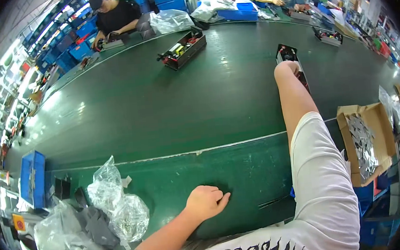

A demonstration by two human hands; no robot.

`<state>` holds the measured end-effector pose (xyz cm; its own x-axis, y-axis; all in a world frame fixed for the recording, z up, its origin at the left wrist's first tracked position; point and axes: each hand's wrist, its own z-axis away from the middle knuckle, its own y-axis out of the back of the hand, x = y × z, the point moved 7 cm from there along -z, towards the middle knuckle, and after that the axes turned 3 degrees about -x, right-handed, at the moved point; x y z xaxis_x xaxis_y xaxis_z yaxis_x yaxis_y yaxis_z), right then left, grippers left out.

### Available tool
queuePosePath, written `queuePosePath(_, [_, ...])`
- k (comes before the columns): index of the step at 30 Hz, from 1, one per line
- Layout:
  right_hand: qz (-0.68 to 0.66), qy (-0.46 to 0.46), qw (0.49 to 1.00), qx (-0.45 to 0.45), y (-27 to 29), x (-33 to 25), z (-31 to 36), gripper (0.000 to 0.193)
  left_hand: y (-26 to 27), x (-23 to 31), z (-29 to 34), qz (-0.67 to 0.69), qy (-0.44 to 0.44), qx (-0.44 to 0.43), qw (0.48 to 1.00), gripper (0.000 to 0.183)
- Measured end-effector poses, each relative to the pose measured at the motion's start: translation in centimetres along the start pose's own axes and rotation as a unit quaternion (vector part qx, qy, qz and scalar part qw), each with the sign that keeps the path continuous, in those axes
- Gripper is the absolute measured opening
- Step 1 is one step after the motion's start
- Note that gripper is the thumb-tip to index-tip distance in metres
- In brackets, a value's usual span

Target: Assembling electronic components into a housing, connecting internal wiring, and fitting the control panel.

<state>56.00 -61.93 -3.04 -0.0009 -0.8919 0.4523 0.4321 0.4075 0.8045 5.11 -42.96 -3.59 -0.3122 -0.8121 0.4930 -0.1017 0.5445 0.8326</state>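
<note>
My right arm stretches far out over the dark green belt. At its end my right hand (288, 68) is closed on the side of a long box-shaped electronic device (287, 50) with a black end plate; part of the device is hidden behind the hand and forearm. On the green bench close to my body rests my left hand (206, 202), its fingers curled in and its thumb to the side, with nothing seen in it. Farther up the belt, left of my right hand, lies an open black device housing (188, 49) with red, yellow and black parts inside.
Clear plastic bags (119, 203) and a blue bin (33, 180) are at the left. A cardboard box (383, 130) of small metal pieces stands at the right. Two people work across the belt, near another device (329, 37). Thin black strips (273, 203) lie on the bench.
</note>
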Motion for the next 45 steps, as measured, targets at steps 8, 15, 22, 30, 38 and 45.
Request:
queuePosePath(8, [-0.137, 0.013, 0.977, 0.164, -1.5, 5.9, 0.1, 0.031, 0.1, 0.1, -0.9, 0.027, -0.013, -0.007, 1.0, 0.039])
queuePosePath(15, [0.033, 0.259, 0.91, 0.322, -1.5, 3.5, 15.4, 0.044, -0.6, 0.0, -0.3, 0.014, -0.018, -0.008, 1.0, 0.035])
queuePosePath(22, [-0.006, 0.52, 0.744, 0.419, -4.9, -2.3, 37.3, 0.045, 0.8, -11.7, 5.4, 0.516, 0.266, 0.356, 0.732, 0.044])
queuePosePath(30, [-0.009, 0.714, 0.556, 0.425, -16.2, -4.7, 55.2, 0.03, 6.5, -4.1, 18.6, 0.694, 0.273, 0.257, 0.615, 0.072])
queuePosePath(38, [0.006, 0.704, 0.603, 0.374, -19.2, -6.6, 57.7, 0.006, 7.5, -1.4, 21.4, 0.489, 0.375, 0.255, 0.745, 0.054])
queuePosePath(45, [-0.166, 0.645, 0.649, 0.368, -19.8, -6.3, 58.1, 0.035, 8.7, -2.7, 21.1, 0.44, 0.374, 0.184, 0.795, 0.058])
